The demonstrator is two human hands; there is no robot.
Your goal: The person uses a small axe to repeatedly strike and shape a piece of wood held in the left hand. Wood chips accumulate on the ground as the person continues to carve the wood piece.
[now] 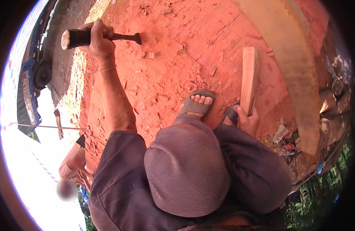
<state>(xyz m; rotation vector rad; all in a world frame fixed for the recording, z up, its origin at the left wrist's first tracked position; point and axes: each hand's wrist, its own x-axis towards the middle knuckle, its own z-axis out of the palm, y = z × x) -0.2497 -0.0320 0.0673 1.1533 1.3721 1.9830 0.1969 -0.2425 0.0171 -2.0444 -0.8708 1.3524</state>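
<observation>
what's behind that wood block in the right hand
Around the wood block, reddish ground and part of a sandal show; what lies directly behind it is covered.

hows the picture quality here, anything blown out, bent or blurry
Head view: white glare washes out the lower left; the long board at right looks bowed, likely by the fisheye; a round patch at lower left is blurred; the tool and wooden piece look fairly sharp.
</observation>
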